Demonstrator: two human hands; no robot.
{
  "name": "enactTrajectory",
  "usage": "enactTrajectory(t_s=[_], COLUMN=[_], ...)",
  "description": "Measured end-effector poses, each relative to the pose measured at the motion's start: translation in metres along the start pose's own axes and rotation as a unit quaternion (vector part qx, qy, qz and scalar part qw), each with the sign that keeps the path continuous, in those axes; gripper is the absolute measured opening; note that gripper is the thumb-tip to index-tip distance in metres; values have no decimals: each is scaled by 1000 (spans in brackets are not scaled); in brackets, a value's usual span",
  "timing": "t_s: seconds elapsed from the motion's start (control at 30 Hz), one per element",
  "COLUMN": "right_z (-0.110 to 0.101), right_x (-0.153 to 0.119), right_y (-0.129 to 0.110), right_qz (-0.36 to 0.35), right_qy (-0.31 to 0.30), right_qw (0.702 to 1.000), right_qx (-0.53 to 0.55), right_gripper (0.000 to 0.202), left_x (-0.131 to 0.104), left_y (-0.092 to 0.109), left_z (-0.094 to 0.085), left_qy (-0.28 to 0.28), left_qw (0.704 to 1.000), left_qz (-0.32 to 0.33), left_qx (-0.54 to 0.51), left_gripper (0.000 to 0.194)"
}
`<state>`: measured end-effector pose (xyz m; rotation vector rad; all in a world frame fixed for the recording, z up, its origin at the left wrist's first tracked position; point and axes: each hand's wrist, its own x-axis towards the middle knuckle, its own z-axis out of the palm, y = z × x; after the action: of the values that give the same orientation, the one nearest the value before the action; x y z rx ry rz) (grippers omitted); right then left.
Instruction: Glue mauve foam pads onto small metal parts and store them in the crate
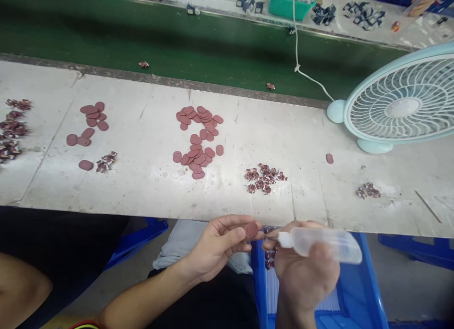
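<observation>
The thumb and forefinger of the left hand (218,244) pinch a disc (251,230) near its edge, just above the front of the table (227,199), and most of its face shows. The right hand (307,277) is wrapped around a bottle (331,244), thumb pressed on its side, the tip aimed at the disc. Whether the tip touches it, I cannot tell; nor can I tell how hard the bottle is squeezed.

For good control, the pinch is best kept at the rim, so fingertips stay out of the tip's way and the face stays bare. A light, even squeeze should serve better than a sudden one, and bringing both wrists close would likely steady the aim.

Farther out, the bin (365,277) sits below the right hand, best kept clear of drips. A pile of bits (266,177) lies on the table beyond the hands, within easy reach, with loose discs (198,159) to its left.
</observation>
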<state>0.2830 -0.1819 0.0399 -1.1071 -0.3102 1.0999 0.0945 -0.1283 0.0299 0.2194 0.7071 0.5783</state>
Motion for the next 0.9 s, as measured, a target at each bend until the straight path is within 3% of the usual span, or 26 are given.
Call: enactTrajectory(t_s=[0.07,0.13,0.23,0.3,0.4,0.47,0.5,0.53,0.57,0.6,0.63,0.67,0.7,0.9], right_z=[-16,-35,-61,-71,-70,-58,-50,-40,-27,-13,4,22,41,147], right_x=[17,38,82,110,124,106,92,78,68,63,66,78,98,281], right_y=[-10,-16,-21,-25,-34,-38,-40,-41,-41,-41,-42,-42,-44,-70], right_qz=[41,110,215,230,199,179,168,150,121,69,4,-56,-95,-162], right_qy=[-27,-47,-74,-103,-151,-182,-187,-183,-167,-139,-102,-68,-48,10], right_qw=[993,948,780,721,710,701,711,750,824,922,986,991,961,834], right_qx=[104,295,583,645,658,666,656,618,528,355,128,-105,-256,-528], right_gripper=[37,39,35,29,29,37,41,42,38,30,25,26,27,33], left_x=[-1,-2,-3,-3,-2,-2,-2,-3,-3,-4,-4,-5,-5,-4], left_y=[3,7,14,20,30,38,43,47,51,55,59,62,65,77], left_z=[0,-1,-2,-4,-8,-12,-14,-15,-16,-16,-16,-16,-15,-16], left_qy=[-6,-6,2,18,40,47,50,53,55,57,61,68,77,96], left_qw=[1000,1000,1000,999,997,996,996,996,996,995,995,995,994,991], left_qz=[6,12,24,38,61,69,71,73,75,76,78,78,78,86], left_qx=[0,0,3,8,8,7,8,9,10,11,10,8,5,-26], left_gripper=[25,24,24,25,28,29,30,30,30,30,30,30,31,38])
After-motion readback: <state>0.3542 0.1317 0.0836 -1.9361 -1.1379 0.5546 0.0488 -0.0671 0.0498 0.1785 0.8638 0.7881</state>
